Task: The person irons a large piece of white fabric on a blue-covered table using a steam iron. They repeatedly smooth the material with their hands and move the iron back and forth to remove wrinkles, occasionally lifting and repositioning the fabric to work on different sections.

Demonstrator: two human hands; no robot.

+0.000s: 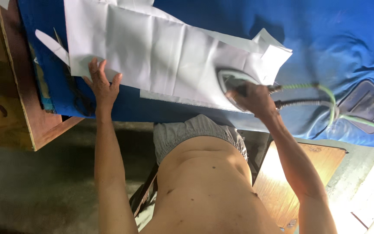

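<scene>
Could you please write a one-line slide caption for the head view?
Right hand presses an iron onto white fabric on a blue-covered table while the left hand holds the fabric flat.

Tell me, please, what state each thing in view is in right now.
White fabric: spread flat on the blue cover, creased, one corner folded.
Iron: resting on the fabric, gripped.
Left hand: open, pressing the fabric's edge.
Right hand: closed on the iron's handle.
Cords: attached, trailing right.
</scene>
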